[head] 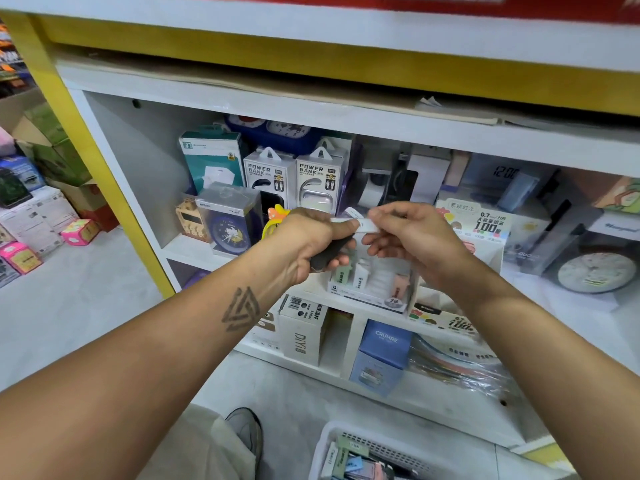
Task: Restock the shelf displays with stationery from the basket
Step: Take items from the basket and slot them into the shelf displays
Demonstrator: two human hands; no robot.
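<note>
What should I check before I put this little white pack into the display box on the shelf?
1. White pack held: ok, pinched between left hand and right hand.
2. Left grip free: not ok, it also holds a dark item.
3. Display box within reach: ok, directly below the hands.
4. Room in the display box: cannot tell, the hands hide part of it, though a gap shows between the packs.
5. Pack matches that box: cannot tell, its label is too small to read.
6. Basket has stock left: ok, packs are visible inside.
</note>
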